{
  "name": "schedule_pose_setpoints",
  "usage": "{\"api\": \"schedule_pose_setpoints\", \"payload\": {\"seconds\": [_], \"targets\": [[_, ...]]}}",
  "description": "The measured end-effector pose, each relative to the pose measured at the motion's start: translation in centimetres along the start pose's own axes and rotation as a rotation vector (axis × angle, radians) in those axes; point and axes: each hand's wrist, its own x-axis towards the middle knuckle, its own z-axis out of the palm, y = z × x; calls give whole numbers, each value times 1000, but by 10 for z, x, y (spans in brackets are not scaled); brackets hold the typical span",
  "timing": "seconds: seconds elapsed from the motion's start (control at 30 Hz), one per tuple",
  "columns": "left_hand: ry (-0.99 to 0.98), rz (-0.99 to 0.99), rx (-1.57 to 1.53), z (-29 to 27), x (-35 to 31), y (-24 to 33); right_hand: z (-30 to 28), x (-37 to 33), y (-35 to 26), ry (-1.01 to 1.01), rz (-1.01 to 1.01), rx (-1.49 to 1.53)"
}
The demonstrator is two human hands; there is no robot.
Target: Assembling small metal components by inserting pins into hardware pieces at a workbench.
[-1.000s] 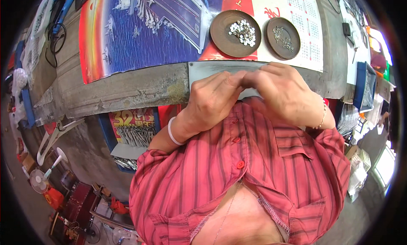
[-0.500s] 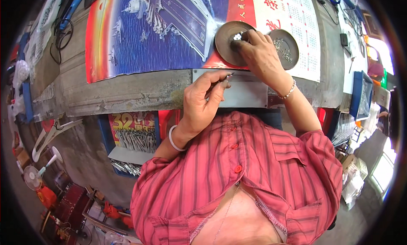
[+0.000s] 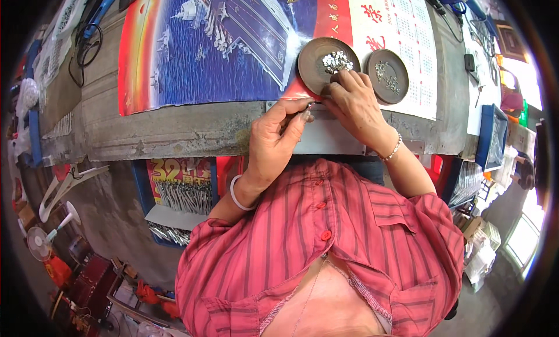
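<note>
My left hand [image 3: 273, 140] is closed, with thumb and forefinger pinching a small shiny metal piece [image 3: 310, 105] above the table's front edge. Close beside it, my right hand [image 3: 360, 107] has its fingers curled together, and its thumb reaches toward the left fingertips. What the right fingers hold, if anything, is hidden. Just beyond them sits a round brown dish [image 3: 310, 60] with a heap of small whitish, shiny pieces [image 3: 337, 61]. A smaller brown dish [image 3: 402, 69], right of the hand, holds thin, tiny metal bits [image 3: 386, 76].
A poster calendar [image 3: 204, 63] with a ship picture covers much of the grey worktable [image 3: 192, 124]. Under the table edge at left, a blue bin [image 3: 141, 185] holds many thin metal parts [image 3: 185, 196]. A blue tray [image 3: 492, 136] is at the right, and corded blue-handled tools [image 3: 103, 11] lie far left.
My right hand has drawn back from the larger dish toward my left fingertips, uncovering the whitish pieces. My left hand keeps its pinch, nearly still.
</note>
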Motion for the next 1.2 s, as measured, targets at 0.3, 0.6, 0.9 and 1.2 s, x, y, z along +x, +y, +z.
{"api": "schedule_pose_setpoints", "payload": {"seconds": [0.3, 0.6, 0.9, 1.2], "targets": [[33, -79, -222, 8, -8, 1, -26, -13, -25, 98, 251, 789], [-77, -130, -422, 34, -1, 9, -31, -20, -30, 307, 221, 898], [-56, -10, -328, 44, 0, 1, -19, -27, -23, 357, 341, 1338], [-158, 144, -478, 48, -4, 4, -30, -27, -33, 266, 445, 1789]]}}
